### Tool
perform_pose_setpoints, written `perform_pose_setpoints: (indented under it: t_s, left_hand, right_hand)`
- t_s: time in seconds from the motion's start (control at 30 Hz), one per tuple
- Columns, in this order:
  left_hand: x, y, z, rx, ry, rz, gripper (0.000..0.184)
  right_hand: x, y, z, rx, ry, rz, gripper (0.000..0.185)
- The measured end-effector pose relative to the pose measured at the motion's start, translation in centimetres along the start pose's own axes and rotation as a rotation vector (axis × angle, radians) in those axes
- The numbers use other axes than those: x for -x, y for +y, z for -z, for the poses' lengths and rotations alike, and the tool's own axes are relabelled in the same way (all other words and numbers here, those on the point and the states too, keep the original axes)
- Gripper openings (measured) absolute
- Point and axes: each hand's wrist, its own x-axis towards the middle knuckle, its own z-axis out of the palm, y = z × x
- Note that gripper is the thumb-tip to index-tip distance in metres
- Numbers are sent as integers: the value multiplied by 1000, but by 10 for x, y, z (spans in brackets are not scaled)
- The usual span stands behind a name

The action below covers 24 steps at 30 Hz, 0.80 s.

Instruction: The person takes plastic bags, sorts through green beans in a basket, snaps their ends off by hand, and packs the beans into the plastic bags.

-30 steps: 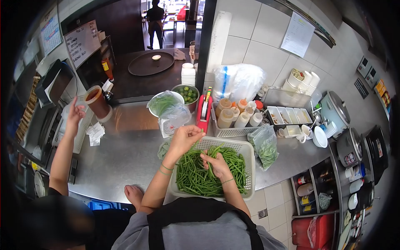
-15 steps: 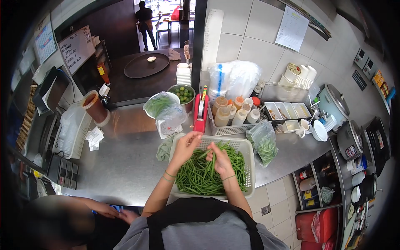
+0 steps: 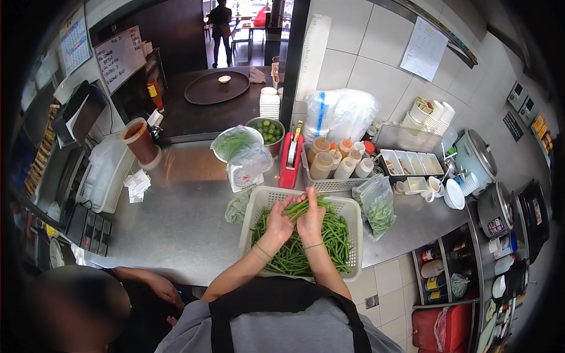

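Cut green beans [image 3: 278, 257] fill much of a white perforated basket [image 3: 355, 250] on the steel counter. Above its far half, my two hands meet around a small bunch of green beans [image 3: 301, 208]. My left hand [image 3: 279, 223] cups the bunch from the left, fingers curled under it. On the other side, my right hand [image 3: 311, 222] presses against the same bunch with its fingers pointing up and away. Some of the fingers are hidden behind the beans and palms. A thin green band circles each wrist.
Beyond the basket stand a red tape dispenser [image 3: 289, 167], a crate of squeeze bottles [image 3: 332, 183] and a scale [image 3: 240, 179] bearing a bowl. A bag of greens [image 3: 378, 207] lies to the right, a cloth [image 3: 238, 206] to the left. A co-worker [image 3: 144, 306] is close at left.
My hands, apart over the basket before, have come together around a bunch of beans. The view has shifted a little. The co-worker's hands have moved apart.
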Motion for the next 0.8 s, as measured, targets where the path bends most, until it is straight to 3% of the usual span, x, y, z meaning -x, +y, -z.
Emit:
perform_pose_setpoints:
  t_s: [0.2, 0.3, 0.4, 0.5, 0.6, 0.7, 0.73, 0.8]
  left_hand:
    - [12, 6, -18, -93, 99, 6, 41]
    - [10, 6, -13, -41, 21, -12, 31]
    - [-27, -7, 37, 70, -89, 77, 23]
    - [6, -1, -3, -1, 47, 95, 26]
    - [-20, 5, 37, -235, -181, 171, 36]
    - [0, 45, -4, -414, -308, 242, 39]
    - [-9, 53, -4, -521, -383, 190, 52]
    - [-7, 70, -22, -802, -515, 167, 55]
  right_hand:
    - [8, 6, -2, 208, -127, 81, 12]
    - [10, 6, -5, 267, -197, 76, 12]
    - [13, 6, -10, 406, -220, 112, 12]
    - [8, 12, -4, 456, -195, 140, 12]
    - [5, 2, -3, 485, -175, 111, 12]
    - [1, -16, 5, 600, -275, 13, 14]
    - [1, -23, 9, 685, -344, -53, 14]
    - [1, -29, 14, 900, -476, -173, 14]
